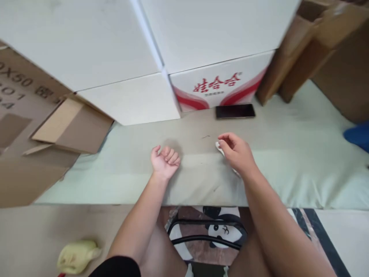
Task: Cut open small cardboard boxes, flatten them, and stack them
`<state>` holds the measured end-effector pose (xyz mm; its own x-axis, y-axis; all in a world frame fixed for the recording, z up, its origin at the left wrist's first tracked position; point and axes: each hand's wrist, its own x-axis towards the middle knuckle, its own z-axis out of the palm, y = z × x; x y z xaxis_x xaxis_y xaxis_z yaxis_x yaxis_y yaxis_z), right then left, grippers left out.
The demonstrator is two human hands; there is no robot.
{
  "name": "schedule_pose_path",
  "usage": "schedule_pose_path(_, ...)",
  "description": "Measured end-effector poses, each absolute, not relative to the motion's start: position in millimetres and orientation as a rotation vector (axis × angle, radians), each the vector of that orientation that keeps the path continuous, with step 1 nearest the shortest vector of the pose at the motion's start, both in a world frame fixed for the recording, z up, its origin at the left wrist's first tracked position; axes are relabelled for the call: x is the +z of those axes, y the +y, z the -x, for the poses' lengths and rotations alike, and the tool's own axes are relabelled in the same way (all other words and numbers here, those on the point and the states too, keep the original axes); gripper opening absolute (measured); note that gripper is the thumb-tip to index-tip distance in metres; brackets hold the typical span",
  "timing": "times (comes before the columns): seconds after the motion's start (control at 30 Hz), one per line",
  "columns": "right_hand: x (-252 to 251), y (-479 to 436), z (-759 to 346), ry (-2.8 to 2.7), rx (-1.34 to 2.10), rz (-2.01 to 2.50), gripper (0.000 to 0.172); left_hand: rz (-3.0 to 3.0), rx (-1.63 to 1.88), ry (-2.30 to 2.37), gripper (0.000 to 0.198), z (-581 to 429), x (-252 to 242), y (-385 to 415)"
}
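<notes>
My right hand (236, 152) is over the pale green covered surface (196, 173), thumb and forefinger pinched on a thin white strip (218, 145). Most of that strip is hidden under the hand, and its kind cannot be made out. To the left, my left hand (166, 161) rests palm up with its fingers curled in and nothing showing in them. A short dark thread (205, 136) lies on the cloth between the two hands, closer to the right one. Beyond my right hand, a black phone (235, 111) lies flat against a white carton (219, 90) with red printing.
White panels (121, 46) rise behind the surface. Brown cardboard boxes (72, 125) stand at the left, with more cardboard (311, 50) at the back right. A blue object (357, 137) is at the right edge. On the floor lies a yellow bottle (77, 256).
</notes>
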<state>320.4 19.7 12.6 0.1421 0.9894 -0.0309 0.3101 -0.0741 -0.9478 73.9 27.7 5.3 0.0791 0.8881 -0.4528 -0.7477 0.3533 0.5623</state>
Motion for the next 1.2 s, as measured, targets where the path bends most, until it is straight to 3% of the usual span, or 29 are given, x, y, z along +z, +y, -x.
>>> schedule_pose_path(0.27, -28, 19, -255, -1.911, 0.832, 1.608, 0.041, -0.014, 1.461, 0.558, 0.051, -10, 29, 15)
schedule_pose_path(0.57, -65, 15, -208, -2.263, 0.211, 1.618, 0.045, 0.305, 1.719, 0.162, 0.039, 74, 46, -13)
schedule_pose_path(0.77, -6, 25, -90, -2.478, 0.662, 1.183, 0.034, 0.441, 1.825, 0.101, 0.037, 113, 49, -30)
schedule_pose_path(0.93, 72, 50, 46, -2.481, 0.503, 0.836, 0.026, 0.387, 1.895, 0.363, 0.032, 118, 54, -26)
schedule_pose_path(1.07, 114, 54, 139, -2.704, 0.282, 0.585, 0.037, 0.436, 1.865, 0.490, 0.028, 120, 54, -21)
schedule_pose_path(1.2, 126, 55, 187, -3.009, 0.048, 0.757, 0.033, 0.491, 1.797, 0.526, 0.028, 122, 55, -21)
